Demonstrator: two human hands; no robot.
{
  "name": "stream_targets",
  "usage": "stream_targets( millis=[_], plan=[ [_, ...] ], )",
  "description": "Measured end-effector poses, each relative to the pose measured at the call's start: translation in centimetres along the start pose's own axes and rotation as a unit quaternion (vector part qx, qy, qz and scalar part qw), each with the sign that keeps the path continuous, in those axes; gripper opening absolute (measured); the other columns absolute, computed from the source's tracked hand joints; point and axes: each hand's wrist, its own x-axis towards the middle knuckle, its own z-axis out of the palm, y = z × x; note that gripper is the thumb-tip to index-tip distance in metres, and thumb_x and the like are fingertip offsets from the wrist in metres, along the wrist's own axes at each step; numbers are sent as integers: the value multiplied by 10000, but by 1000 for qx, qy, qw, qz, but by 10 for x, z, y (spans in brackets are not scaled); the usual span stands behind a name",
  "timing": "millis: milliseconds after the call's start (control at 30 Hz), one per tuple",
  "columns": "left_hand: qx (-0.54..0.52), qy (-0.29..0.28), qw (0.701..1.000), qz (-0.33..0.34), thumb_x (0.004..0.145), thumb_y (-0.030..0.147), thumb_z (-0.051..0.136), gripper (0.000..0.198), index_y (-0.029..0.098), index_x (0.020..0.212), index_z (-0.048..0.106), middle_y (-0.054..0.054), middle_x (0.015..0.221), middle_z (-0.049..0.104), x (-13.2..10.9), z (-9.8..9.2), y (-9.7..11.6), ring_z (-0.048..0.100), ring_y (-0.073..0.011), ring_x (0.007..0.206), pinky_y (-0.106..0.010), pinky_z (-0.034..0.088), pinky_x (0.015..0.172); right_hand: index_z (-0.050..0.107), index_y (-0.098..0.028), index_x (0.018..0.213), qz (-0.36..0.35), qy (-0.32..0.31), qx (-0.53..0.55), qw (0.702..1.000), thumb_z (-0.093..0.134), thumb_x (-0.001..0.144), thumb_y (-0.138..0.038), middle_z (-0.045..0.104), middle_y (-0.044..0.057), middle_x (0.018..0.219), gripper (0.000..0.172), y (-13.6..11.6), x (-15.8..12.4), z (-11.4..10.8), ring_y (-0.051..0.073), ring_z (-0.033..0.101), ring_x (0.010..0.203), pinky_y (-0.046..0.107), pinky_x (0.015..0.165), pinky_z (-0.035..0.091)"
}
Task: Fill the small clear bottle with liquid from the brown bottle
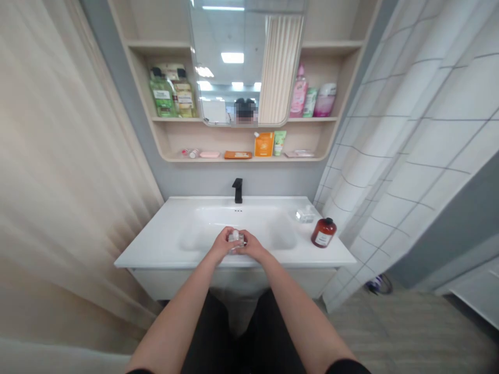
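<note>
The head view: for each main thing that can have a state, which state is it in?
Left hand: holding the small clear container
Right hand: holding it too
Small clear container: held, whether shut unclear
Other clear container: resting on the counter
Amber bottle: upright, black top on
Faucet: no stream visible
Green bottle: upright, capped
Yellow bottle: upright, capped
Orange pouch: upright, white cap on
Orange packet: lying flat

Held btl. (pixel 236 237) poss. glass; basin (pixel 278 227) smooth, glossy.
</note>
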Motion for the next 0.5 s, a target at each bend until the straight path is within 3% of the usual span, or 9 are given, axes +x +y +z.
stream_targets(
  millis=[233, 500],
  plan=[
    [-8, -9, 1000, -11, 616, 404, 1013, 583, 212, 1062, 691, -13, 965, 740, -1, 0, 0, 672, -209, 883, -334, 520, 850, 679, -239, 1177, -5, -2, 4, 1000, 1017, 535, -396, 738, 11, 1091, 742, 5, 1, -1, 241, 668, 996, 383, 944, 527],
    [1, 0, 1000, -10, 603, 422, 1018, 607, 214, 1074, 695, -15, 989, 725, 0, -1, -4, 668, -216, 918, -348, 515, 902, 677, -254, 1227, -7, 0, 11, 1000, 1024, 527, -389, 749, 8, 1118, 793, 7, 1, 0, 241, 683, 1008, 398, 970, 539]
  ],
)
